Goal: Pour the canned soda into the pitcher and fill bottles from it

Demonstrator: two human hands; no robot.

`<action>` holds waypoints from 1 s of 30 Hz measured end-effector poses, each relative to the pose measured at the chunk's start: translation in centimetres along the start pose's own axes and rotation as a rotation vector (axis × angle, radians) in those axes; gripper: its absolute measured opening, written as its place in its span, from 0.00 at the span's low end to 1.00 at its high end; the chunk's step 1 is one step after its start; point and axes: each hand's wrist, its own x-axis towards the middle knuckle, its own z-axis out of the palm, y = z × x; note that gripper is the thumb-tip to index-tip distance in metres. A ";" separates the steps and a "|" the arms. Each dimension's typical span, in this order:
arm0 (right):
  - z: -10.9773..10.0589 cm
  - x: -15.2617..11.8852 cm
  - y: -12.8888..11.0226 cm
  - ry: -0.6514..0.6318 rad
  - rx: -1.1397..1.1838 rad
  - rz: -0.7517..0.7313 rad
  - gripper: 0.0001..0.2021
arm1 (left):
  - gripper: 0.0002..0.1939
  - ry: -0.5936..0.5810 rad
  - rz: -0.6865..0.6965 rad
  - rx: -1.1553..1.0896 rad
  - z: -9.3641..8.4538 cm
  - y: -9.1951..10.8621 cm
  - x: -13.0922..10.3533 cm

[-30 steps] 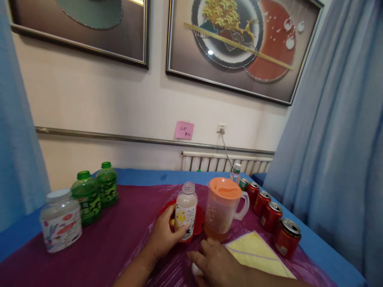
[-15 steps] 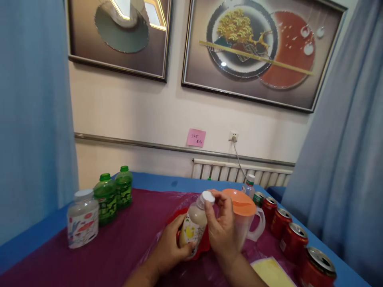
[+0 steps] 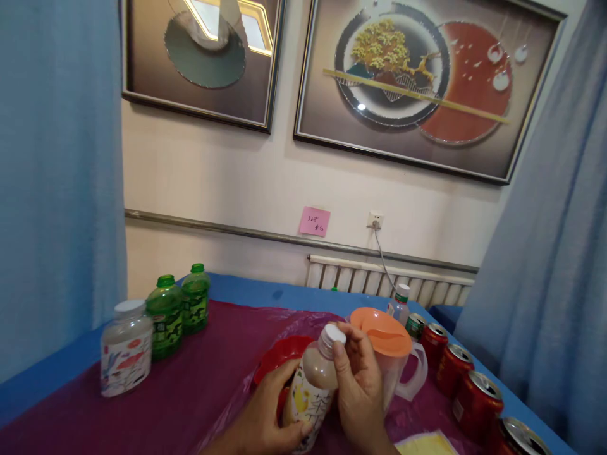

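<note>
The bottle (image 3: 312,387), clear with a lemon-patterned label, is held tilted above the near middle of the counter (image 3: 265,289), its top leaning right and a white cap (image 3: 334,335) on its mouth. The left hand (image 3: 265,407) has its fingers clamped around the bottle's lower body, with the thumb across the label. The right hand (image 3: 361,385) has its thumb and fingers closed on the cap.

Just beyond the left hand is a red dish (image 3: 284,352), partly hidden by the hand and the bottle. Just right of the right hand stands a clear pitcher (image 3: 389,373) with an orange lid (image 3: 379,332) and its handle to the right. A yellow cloth (image 3: 427,444) lies at the near right, cut off by the view's edge.

Along the right side, four red cans (image 3: 477,401) run in a row from near to far, a green can (image 3: 416,325) at the far end, with a small white-capped bottle (image 3: 398,308) beside it. On the left stand a white-lidded jar (image 3: 126,355) and, farther back, two green bottles (image 3: 165,322). A purple sheet (image 3: 194,373) lies over the counter's blue covering. Behind, a pink note (image 3: 314,221) is on the wall (image 3: 213,170), left of a socket (image 3: 375,220).
</note>
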 end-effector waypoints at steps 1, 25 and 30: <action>-0.1 0.0 0.1 -0.004 -0.006 -0.008 0.17 | 0.43 -0.003 0.015 -0.022 0.0 0.0 0.0; -1.7 -0.2 1.0 -0.084 -0.108 -0.070 0.18 | 0.41 -0.043 0.022 -0.066 -0.2 3.7 0.3; -2.2 -0.2 1.3 -0.119 -0.011 -0.029 0.19 | 0.42 -0.047 0.044 -0.090 -0.2 3.2 0.1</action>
